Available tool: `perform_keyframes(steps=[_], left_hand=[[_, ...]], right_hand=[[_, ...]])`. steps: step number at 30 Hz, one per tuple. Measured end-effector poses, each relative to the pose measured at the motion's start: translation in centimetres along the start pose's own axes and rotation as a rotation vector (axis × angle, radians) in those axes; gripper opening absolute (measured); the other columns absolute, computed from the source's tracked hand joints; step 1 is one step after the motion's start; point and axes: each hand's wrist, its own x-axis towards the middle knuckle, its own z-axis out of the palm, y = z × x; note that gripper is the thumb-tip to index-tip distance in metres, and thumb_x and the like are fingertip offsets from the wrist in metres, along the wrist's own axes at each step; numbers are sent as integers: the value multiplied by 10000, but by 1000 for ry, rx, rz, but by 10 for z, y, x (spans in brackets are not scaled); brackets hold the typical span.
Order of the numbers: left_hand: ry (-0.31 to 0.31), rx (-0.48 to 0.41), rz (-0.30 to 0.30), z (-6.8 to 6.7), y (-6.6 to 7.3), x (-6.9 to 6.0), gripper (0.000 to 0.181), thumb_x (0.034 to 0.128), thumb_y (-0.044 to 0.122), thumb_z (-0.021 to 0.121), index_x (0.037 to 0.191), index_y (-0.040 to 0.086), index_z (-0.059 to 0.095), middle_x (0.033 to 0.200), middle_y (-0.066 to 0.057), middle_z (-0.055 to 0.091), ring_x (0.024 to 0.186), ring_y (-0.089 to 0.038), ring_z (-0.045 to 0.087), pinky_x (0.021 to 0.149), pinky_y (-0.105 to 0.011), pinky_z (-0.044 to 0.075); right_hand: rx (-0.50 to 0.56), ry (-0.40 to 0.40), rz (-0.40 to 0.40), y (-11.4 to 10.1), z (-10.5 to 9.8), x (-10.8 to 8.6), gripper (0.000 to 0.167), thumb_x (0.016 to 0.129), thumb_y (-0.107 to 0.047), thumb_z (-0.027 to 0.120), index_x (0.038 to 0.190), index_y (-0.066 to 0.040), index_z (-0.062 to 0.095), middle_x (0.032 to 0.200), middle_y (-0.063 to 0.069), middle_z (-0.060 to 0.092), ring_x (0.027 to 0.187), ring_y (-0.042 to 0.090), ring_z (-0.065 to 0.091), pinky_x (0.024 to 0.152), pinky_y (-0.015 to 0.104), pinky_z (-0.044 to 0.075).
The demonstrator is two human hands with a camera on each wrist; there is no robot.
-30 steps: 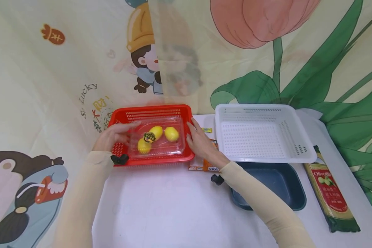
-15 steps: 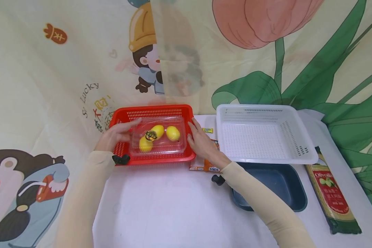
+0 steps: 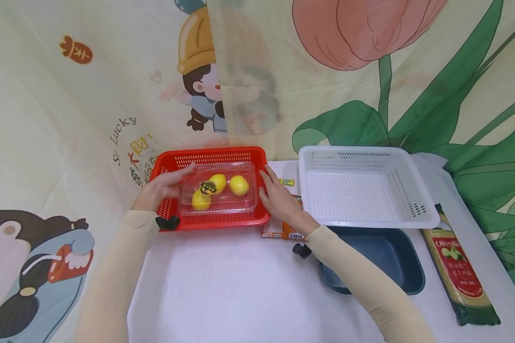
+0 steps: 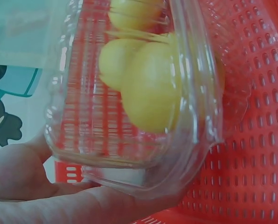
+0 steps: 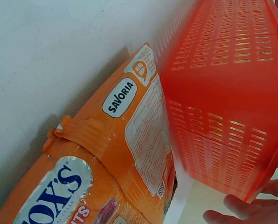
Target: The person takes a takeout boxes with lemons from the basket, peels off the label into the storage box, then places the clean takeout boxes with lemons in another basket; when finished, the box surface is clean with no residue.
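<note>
Find clear plastic box (image 3: 223, 197) inside red basket (image 3: 214, 222), three lemons (image 3: 239, 185) showing through the top, round dark label (image 3: 208, 188) above; cannot tell how fully seated on the basket floor. Expect little weight from the box itself, rather more from the lemons; likely thin, springy walls — apt to flex under a hard squeeze, crease at the ridged rim, and slip a little on smooth faces. Best to take hold at both short ends, low, beneath the flange, with flat fingers rather than fingertips; better not to lift by the top alone, for fear of popping it loose and sending fruit rolling to one end.

See left hand (image 3: 159, 187) at the box's left end, fingers extended along it without clenching; cannot tell how much weight borne there. See right hand (image 3: 280, 199) away from the box — unclenched, fingers laid against the basket's right rim; treat the basket as light but stiffer, with slotted walls for purchase; mind orange snack bag (image 5: 125, 140) just beside its right wall, probably soft and crushable.
</note>
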Motion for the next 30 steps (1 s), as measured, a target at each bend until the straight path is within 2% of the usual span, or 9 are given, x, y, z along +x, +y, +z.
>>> perform_keyframes(steps=[6, 10, 15, 23, 27, 30], left_hand=[[33, 13, 7, 1, 0, -3, 466, 993, 591, 493, 1326, 266, 478, 1254, 41, 604, 1086, -168, 596, 1104, -423, 450], [21, 11, 15, 1, 1, -7, 458, 998, 578, 495, 1333, 265, 473, 1284, 42, 565, 1122, -171, 563, 1126, -419, 427], [7, -1, 43, 0, 6, -15, 434, 1003, 565, 500, 1322, 274, 463, 1245, 48, 562, 1121, -170, 555, 1039, -382, 486], [40, 36, 91, 1, 12, -41, 539, 963, 584, 564, 1374, 259, 438, 1332, 29, 511, 1152, -164, 552, 969, -343, 534], [30, 96, 113, 3, 12, -56, 550, 977, 599, 520, 1393, 259, 401, 1344, 18, 470, 1170, -170, 520, 958, -346, 521], [1, 101, 136, 5, 12, -68, 529, 1000, 577, 492, 1408, 260, 379, 1362, 13, 455, 1180, -160, 507, 951, -337, 521]], right_hand=[[-6, -16, 18, -2, 0, 0, 615, 1038, -260, 529, 1593, -112, 308, 1713, 28, 120, 1285, 277, 596, 936, 371, 583], [-8, -13, 10, -1, -1, -1, 605, 1043, -256, 514, 1591, -103, 310, 1712, 34, 124, 1247, 276, 616, 957, 373, 573], [-4, -13, 9, 0, -2, -2, 604, 1046, -257, 504, 1594, -102, 302, 1714, 33, 114, 1204, 267, 633, 950, 360, 576], [19, -6, 16, 0, -1, -1, 625, 1033, -220, 549, 1593, -100, 301, 1714, 32, 117, 1360, 294, 532, 959, 393, 569], [18, -12, 14, -1, -2, -1, 623, 1037, -228, 537, 1596, -100, 295, 1714, 35, 114, 1381, 295, 513, 970, 396, 562], [13, -15, 11, -1, -2, -2, 619, 1042, -247, 520, 1597, -101, 291, 1714, 39, 117, 1357, 295, 537, 967, 390, 563]])
